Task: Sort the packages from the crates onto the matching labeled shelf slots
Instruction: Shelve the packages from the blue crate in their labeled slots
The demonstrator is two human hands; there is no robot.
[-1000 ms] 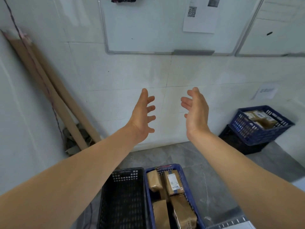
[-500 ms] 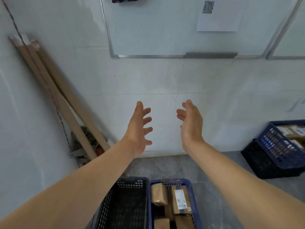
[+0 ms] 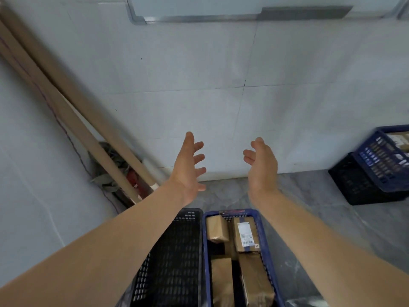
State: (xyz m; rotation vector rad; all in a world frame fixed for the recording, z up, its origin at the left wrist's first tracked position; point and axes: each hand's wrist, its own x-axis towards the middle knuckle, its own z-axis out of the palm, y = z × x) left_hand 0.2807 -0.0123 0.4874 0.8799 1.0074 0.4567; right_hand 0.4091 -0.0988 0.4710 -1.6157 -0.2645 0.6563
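Pale wall tiles stood behind the left grip and right grip, both spread above the blue crate of parcels.

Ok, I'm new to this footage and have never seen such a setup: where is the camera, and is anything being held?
This is one view, from a camera worn on the person's head, looking forward and down. The bare arms are that person's own. The left hand and right hand are open in the air, palms facing each other, holding nothing. Below them on the floor stand a black crate and, beside it, a blue crate with brown packages; one bears a white label. At far right another blue crate sits on a second black crate.
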